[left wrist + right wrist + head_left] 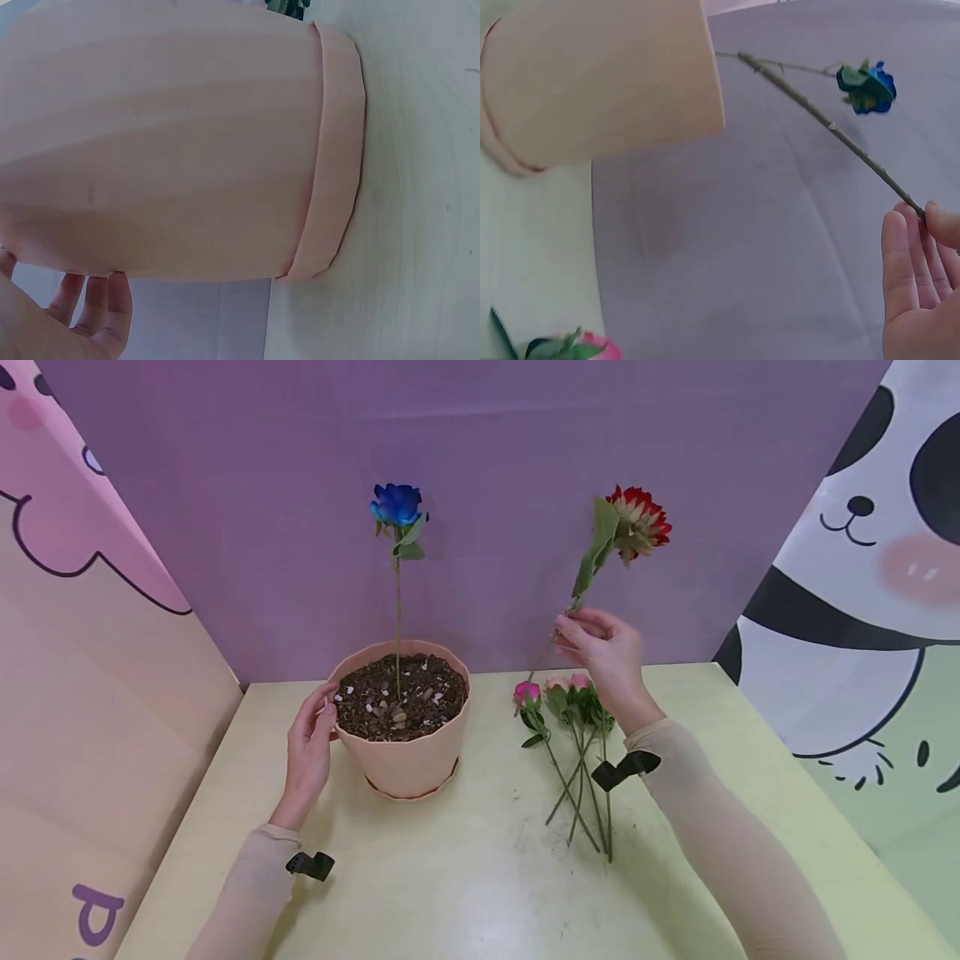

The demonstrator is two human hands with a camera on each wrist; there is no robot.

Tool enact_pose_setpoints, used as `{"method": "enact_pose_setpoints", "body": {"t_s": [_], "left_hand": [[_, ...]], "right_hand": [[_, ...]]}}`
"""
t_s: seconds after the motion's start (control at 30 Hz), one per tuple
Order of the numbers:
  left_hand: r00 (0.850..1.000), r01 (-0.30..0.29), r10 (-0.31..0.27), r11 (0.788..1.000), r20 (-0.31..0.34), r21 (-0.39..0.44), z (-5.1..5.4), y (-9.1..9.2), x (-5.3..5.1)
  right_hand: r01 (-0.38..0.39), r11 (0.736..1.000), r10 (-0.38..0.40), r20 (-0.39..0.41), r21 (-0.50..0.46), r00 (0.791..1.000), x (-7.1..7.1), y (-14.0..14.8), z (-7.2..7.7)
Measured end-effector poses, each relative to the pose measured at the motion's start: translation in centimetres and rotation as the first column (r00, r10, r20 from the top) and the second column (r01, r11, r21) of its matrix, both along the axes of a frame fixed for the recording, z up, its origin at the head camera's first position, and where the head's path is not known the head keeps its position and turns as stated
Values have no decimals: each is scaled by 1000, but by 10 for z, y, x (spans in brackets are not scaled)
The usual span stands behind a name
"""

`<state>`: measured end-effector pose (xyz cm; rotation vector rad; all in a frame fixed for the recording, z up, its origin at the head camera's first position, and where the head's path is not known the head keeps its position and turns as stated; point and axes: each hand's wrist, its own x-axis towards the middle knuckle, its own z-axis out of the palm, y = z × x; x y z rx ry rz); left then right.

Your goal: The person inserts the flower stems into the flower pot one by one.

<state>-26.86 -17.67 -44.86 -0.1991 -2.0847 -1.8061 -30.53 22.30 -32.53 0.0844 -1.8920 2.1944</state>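
Note:
My left hand (309, 745) rests against the left side of a peach flowerpot (408, 764), its fingertips and thumb touching the outer wall near the rim. Dark soil (367, 702) with pale pebbles fills the pot, and a blue artificial rose (396, 505) stands upright in it. Between thumb and fingers, my right hand (606, 664) pinches the stem of a red artificial flower (641, 522) to the pot's right. That flower is tilted, its head up and right. In the right wrist view its bare stem (832, 127) slants toward the pot, with the red bloom out of view.
Several artificial flowers with green stems (581, 777) lie crossed on the pale table (465, 877), under my right forearm. One has a magenta bloom (527, 691). A saucer (412, 795) sits beneath the pot. Behind is a purple backdrop (495, 543); printed cartoon panels flank both sides.

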Motion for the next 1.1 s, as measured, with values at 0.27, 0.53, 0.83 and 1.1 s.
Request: {"method": "enact_pose_setpoints", "body": {"t_s": [0.27, 0.53, 0.83, 1.1], "left_hand": [[1000, 1, -1, 1000, 7, -11, 0, -1, -1], [1000, -1, 1, 1000, 11, -3, -1, -1, 0], [1000, -8, 8, 1000, 26, -19, -1, -2, 2], [1000, -2, 2, 1000, 26, -12, -1, -2, 0]], "right_hand": [[-17, 1000, 19, -95, 18, 995, -13, -34, 15], [-40, 998, 46, -160, 41, 986, -21, -65, 20], [-54, 990, 80, -203, 132, 976, -29, -101, 16], [-58, 955, 141, -273, 291, 951, -29, -121, 5]]}}
